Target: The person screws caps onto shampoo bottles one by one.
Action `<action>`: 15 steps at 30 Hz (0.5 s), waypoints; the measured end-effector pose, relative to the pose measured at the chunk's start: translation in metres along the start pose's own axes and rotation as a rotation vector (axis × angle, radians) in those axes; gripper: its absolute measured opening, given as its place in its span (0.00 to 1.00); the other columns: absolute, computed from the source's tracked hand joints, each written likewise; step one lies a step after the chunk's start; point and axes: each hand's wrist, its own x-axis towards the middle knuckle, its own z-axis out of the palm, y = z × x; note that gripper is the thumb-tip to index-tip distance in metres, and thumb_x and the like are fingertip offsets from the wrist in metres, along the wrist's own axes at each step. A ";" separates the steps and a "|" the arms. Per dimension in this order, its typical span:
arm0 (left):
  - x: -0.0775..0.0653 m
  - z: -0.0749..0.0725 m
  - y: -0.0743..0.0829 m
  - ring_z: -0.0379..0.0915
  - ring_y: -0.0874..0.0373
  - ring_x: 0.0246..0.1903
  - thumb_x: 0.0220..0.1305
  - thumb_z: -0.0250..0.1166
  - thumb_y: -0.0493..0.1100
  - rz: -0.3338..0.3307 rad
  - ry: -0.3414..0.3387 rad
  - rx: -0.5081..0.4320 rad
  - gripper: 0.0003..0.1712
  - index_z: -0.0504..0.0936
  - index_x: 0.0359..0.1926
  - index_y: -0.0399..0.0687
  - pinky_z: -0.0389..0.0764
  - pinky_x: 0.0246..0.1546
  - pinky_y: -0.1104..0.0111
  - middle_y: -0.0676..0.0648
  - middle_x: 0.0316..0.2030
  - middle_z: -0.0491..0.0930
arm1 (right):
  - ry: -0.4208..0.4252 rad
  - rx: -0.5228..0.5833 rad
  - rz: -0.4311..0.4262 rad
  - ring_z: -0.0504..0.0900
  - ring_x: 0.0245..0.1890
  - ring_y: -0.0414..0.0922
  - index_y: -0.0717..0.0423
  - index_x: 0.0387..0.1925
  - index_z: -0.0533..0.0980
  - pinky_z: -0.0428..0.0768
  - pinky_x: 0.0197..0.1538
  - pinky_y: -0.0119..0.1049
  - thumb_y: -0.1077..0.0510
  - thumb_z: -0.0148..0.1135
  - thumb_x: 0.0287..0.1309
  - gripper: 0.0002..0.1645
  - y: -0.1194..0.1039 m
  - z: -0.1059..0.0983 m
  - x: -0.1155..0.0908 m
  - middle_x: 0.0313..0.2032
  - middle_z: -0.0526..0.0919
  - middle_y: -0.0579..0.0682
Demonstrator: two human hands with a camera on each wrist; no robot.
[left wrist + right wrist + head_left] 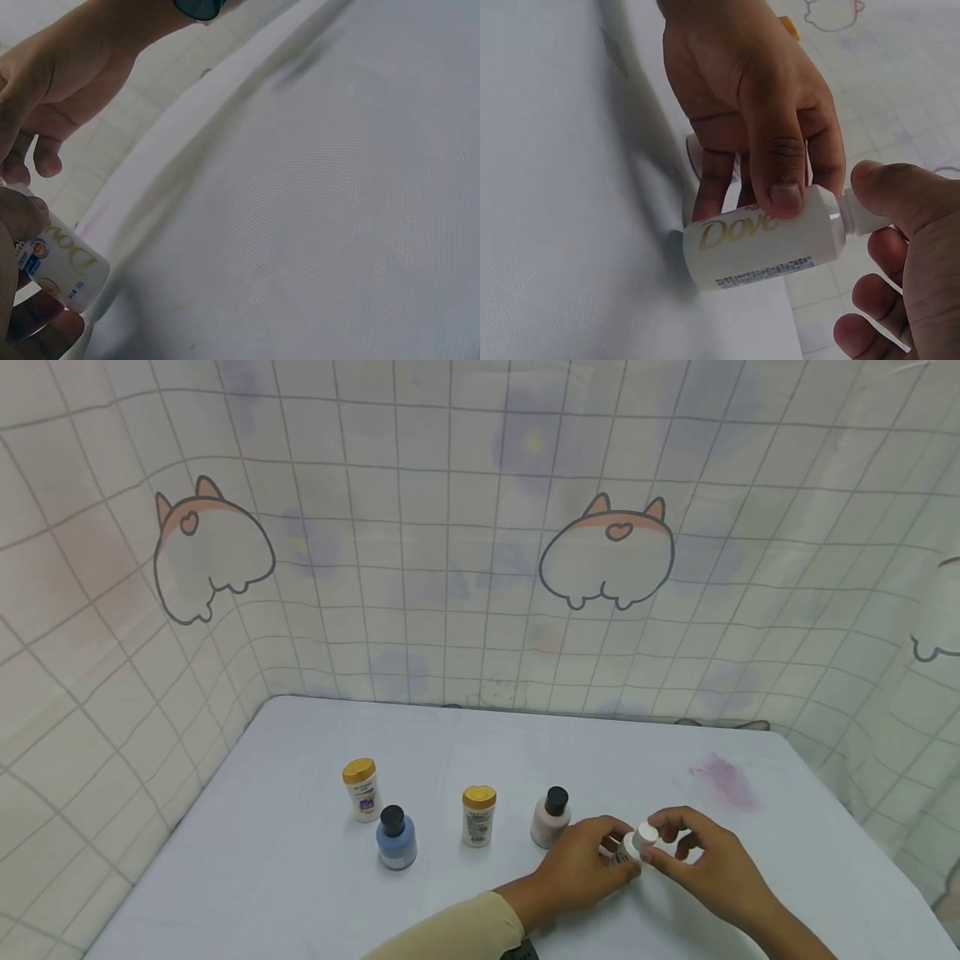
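Observation:
A small white Dove bottle with gold lettering is held at the right of the table. My left hand grips its body, thumb on one side and fingers on the other. At the neck, the thumb and index finger of my right hand pinch the white cap; the other fingers are loosely bent. The bottle is tilted, and its lettered side shows in the left wrist view. Just left of my left hand stands a pale pink bottle with a black cap.
Farther left on the white table stand a white jar with a yellow lid, a blue bottle with a black cap, and another yellow-lidded jar. A pink stain marks the back right. Grid-patterned cloth hangs behind.

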 end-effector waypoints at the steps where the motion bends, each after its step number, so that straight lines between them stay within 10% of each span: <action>1: 0.000 0.000 -0.001 0.71 0.73 0.42 0.60 0.66 0.48 -0.001 0.000 -0.006 0.19 0.75 0.51 0.54 0.76 0.38 0.80 0.64 0.45 0.75 | 0.000 0.005 -0.006 0.76 0.26 0.38 0.41 0.43 0.75 0.76 0.27 0.31 0.52 0.73 0.46 0.22 0.001 0.000 0.000 0.34 0.76 0.39; 15: -0.003 0.000 -0.003 0.71 0.73 0.42 0.59 0.67 0.47 0.031 0.012 0.016 0.21 0.74 0.53 0.54 0.76 0.37 0.81 0.62 0.47 0.75 | -0.089 0.027 -0.022 0.77 0.36 0.37 0.37 0.54 0.73 0.75 0.26 0.31 0.60 0.64 0.57 0.24 -0.001 0.000 0.000 0.51 0.77 0.37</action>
